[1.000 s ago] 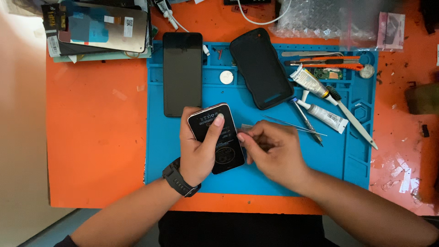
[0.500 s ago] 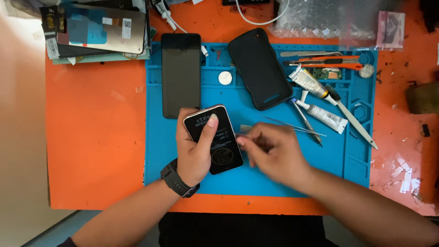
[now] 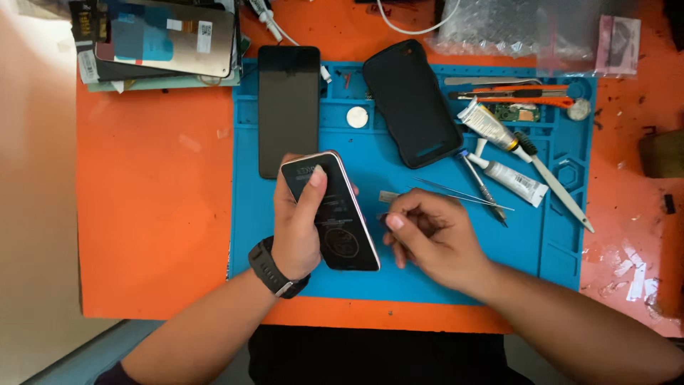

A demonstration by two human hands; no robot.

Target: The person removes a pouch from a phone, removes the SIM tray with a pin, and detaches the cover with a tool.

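- My left hand grips the phone, index finger flat on its back.
- My right hand, at its three o'clock, pinches something small, perhaps a pick; keep it steady.

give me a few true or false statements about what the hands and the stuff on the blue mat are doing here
1. The left hand holds a small dark phone over the blue mat. True.
2. The right hand grips the tweezers. False: the tweezers lie on the mat beyond its fingers.
3. A black watch sits on the left wrist. True.
4. The black phone case lies on the orange table outside the mat. False: it rests on the mat's upper part.
5. A coin cell lies between the flat black phone and the case. True.
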